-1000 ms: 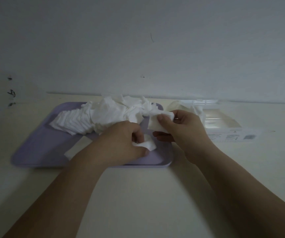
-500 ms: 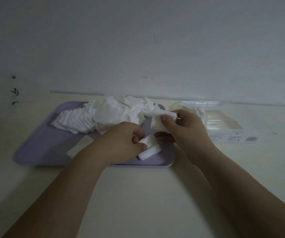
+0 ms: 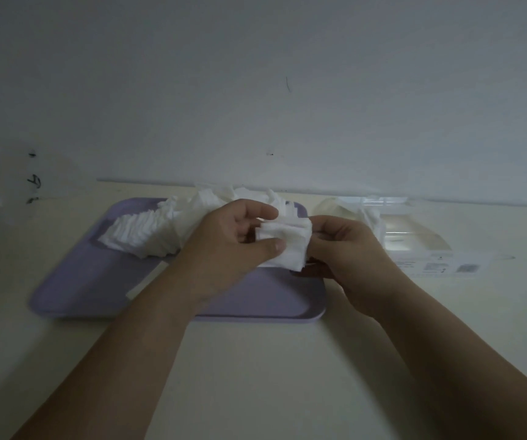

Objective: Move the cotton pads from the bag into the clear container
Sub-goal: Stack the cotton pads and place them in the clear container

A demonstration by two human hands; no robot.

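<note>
Fingers point(image 3: 257, 211) + thumb of L hand point(image 3: 229, 239) pinch a small stack of cotton pads point(image 3: 287, 246); R hand point(image 3: 341, 246) grips the same stack from the other side.
Vs 0.5 s ago: L hand has left its low spot near the tray's front edge and is now up & to the right, meeting R hand. The 2 separate pads now read as one stack held btwn both hands above the lavender tray point(image 3: 75, 281). Loose pile of pads point(image 3: 141, 233) lies on the tray's far half, approx. as before. Clear container point(image 3: 414, 236) sits just right of the tray, behind R hand. White material shows at its left end; can't tell if pads.
</note>
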